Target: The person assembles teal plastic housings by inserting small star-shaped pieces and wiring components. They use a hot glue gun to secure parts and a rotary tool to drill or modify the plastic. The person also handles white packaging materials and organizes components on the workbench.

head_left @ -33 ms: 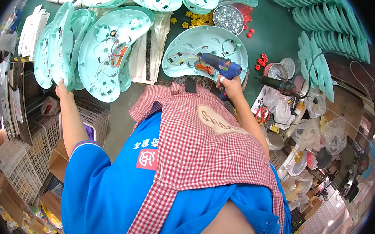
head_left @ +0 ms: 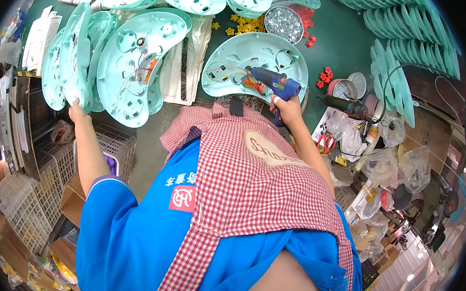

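Observation:
My right hand (head_left: 289,108) is wrapped round the grip of a blue cordless screwdriver (head_left: 273,80). The tool's nose points up and left over a mint-green kidney-shaped plastic shell (head_left: 253,49), which lies hollow side up in front of me. Red and yellow wires and an orange-red part (head_left: 252,84) show inside the shell; the tool's tip is too small to tell whether it touches anything. Far to the left, my left hand (head_left: 77,110) pinches the lower edge of another mint-green shell (head_left: 75,59) that stands on edge among similar ones.
A round tin of small metal screws (head_left: 283,24) stands behind the shell, beside yellow flower-shaped pieces (head_left: 249,24) and red ones (head_left: 325,76). A dark green power tool (head_left: 344,107) with a cord lies at right. Stacked shells (head_left: 397,20) fill the far right; a plastic crate (head_left: 119,145) stands below left.

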Demonstrator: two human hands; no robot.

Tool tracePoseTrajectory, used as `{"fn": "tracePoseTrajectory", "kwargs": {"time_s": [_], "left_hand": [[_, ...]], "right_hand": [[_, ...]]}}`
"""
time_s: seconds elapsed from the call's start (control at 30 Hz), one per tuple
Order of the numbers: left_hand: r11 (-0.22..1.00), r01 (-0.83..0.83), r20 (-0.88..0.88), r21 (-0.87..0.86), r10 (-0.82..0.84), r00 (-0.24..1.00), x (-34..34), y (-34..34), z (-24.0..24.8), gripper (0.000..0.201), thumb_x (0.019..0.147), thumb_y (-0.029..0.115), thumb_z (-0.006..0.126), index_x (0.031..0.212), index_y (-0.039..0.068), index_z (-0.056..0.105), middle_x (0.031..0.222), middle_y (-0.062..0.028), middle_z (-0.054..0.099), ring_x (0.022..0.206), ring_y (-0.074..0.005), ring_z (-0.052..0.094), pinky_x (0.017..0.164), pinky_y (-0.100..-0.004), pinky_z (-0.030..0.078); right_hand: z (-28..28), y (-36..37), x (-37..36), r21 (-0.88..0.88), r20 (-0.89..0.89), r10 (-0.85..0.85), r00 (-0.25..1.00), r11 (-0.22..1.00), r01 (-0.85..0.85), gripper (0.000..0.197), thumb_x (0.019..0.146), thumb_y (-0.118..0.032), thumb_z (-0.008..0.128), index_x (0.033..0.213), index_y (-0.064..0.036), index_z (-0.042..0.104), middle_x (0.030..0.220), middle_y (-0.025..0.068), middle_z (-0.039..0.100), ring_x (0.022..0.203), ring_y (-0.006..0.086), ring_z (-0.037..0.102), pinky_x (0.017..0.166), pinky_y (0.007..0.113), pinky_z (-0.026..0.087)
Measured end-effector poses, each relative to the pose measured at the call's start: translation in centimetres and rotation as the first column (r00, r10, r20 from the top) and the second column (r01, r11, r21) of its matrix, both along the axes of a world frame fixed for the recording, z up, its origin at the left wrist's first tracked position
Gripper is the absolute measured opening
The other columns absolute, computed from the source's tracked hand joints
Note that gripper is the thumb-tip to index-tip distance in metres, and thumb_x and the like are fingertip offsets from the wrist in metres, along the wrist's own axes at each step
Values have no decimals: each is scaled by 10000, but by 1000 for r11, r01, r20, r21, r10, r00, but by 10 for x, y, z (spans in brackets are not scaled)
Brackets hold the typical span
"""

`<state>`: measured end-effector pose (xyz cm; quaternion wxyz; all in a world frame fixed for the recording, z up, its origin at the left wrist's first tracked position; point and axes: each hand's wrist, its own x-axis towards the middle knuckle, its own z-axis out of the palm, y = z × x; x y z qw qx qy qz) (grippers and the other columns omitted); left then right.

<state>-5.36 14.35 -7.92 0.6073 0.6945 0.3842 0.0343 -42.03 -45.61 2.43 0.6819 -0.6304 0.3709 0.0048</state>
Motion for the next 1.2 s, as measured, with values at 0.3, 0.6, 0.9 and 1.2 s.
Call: {"fn": "tracePoseTrajectory", "kwargs": {"time_s": [0.3, 0.6, 0.9, 1.2], "left_hand": [[997, -63, 17, 34, 63, 998, -28, -45, 37, 338, 842, 159, 642, 1122, -2, 540, 1135, -150, 571, 976, -299, 591, 747, -436, 497], [562, -106, 171, 820, -63, 983, -77, -108, 92, 427, 771, 58, 650, 1193, 48, 584, 1288, -180, 420, 1167, -303, 457, 861, -382, 472], [666, 278, 297, 692, -614, 731, -113, -212, 99, 397, 797, -6, 581, 1175, 112, 615, 1349, -97, 372, 1139, -218, 470, 822, -321, 476], [671, 436, 261, 600, -679, 686, -119, -232, 98, 363, 821, -15, 561, 1151, 119, 630, 1308, -58, 400, 1050, -178, 506, 795, -288, 492]], "right_hand": [[-2, -13, -15, -75, 55, -192, 980, 978, 196, 475, 806, -51, 632, 1234, 35, 445, 729, 72, 588, 546, 150, 589, 498, 273, 480], [0, -13, -50, -80, 61, -249, 967, 964, 254, 431, 812, -90, 636, 1194, 38, 483, 697, 77, 630, 573, 135, 592, 549, 261, 466], [-14, -3, -57, -127, -3, -281, 960, 952, 279, 217, 797, -68, 658, 951, 55, 568, 630, 50, 586, 499, 131, 566, 474, 267, 447], [-17, -3, -58, -188, -46, -285, 957, 944, 272, 322, 794, -72, 659, 1069, 42, 535, 677, 54, 604, 523, 130, 578, 483, 272, 448]]}}
